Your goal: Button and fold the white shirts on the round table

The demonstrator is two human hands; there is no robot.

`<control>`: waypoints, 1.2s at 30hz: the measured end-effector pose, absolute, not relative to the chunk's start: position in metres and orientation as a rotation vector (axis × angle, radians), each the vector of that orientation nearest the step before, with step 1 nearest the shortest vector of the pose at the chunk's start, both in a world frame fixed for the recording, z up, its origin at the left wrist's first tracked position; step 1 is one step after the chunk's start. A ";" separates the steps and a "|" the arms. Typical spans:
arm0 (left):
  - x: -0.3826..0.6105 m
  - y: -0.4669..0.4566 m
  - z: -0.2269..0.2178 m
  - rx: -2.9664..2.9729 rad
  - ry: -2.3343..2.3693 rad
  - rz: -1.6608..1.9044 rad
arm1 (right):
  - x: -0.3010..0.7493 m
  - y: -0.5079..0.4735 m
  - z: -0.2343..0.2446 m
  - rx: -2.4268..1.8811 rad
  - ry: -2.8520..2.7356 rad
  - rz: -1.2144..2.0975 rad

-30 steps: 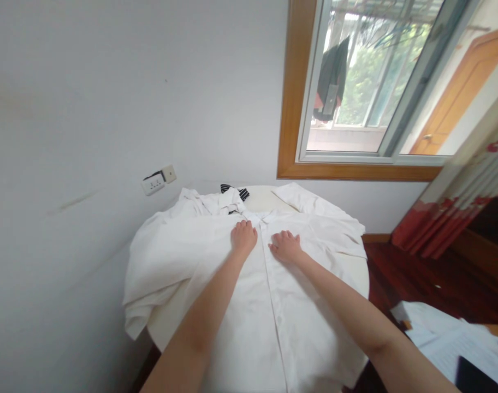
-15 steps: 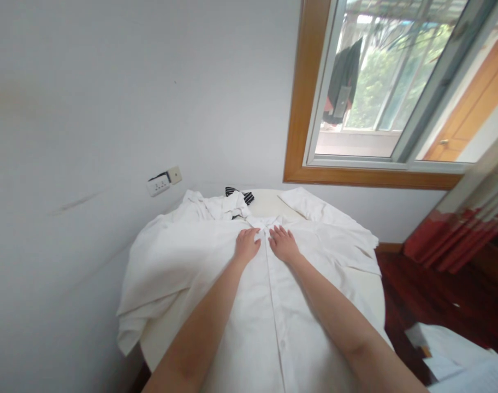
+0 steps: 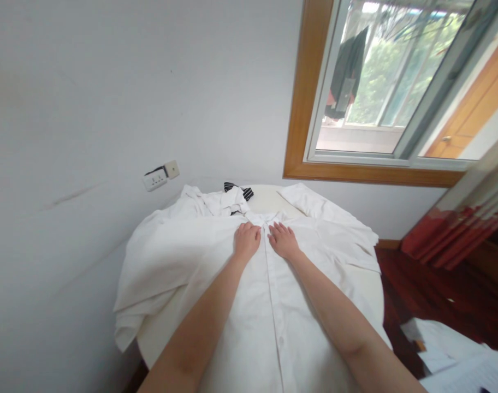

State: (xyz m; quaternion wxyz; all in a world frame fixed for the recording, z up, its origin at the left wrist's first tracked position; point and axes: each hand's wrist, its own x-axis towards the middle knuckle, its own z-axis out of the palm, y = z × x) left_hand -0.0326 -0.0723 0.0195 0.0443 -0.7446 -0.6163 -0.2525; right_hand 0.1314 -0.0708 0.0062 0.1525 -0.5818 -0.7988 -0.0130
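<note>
A white button-up shirt (image 3: 251, 305) lies spread front side up over a round cream table (image 3: 367, 289), its sleeves out to both sides. My left hand (image 3: 248, 240) rests palm down just below the collar, left of the button placket, its fingers slightly bent. On the other side of the placket, my right hand (image 3: 282, 240) presses on the fabric with its fingers spread. Both hands touch the shirt, and neither grips anything visible. The undersides of the palms are hidden.
More white cloth (image 3: 210, 202) is bunched at the table's far left, beside a black-and-white striped piece of fabric (image 3: 248, 194). A wall socket (image 3: 154, 179) is at left. White papers (image 3: 449, 344) are at lower right, below a red-and-cream curtain (image 3: 437, 234).
The view has shifted slightly. Both hands stay at nearly the same spots on the shirt, with the left fingers and thumb drawn a little closer together.
</note>
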 end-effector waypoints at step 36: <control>-0.029 -0.072 -0.004 -2.491 -1.720 -0.499 | 0.154 -0.078 0.008 -1.825 -2.356 -0.009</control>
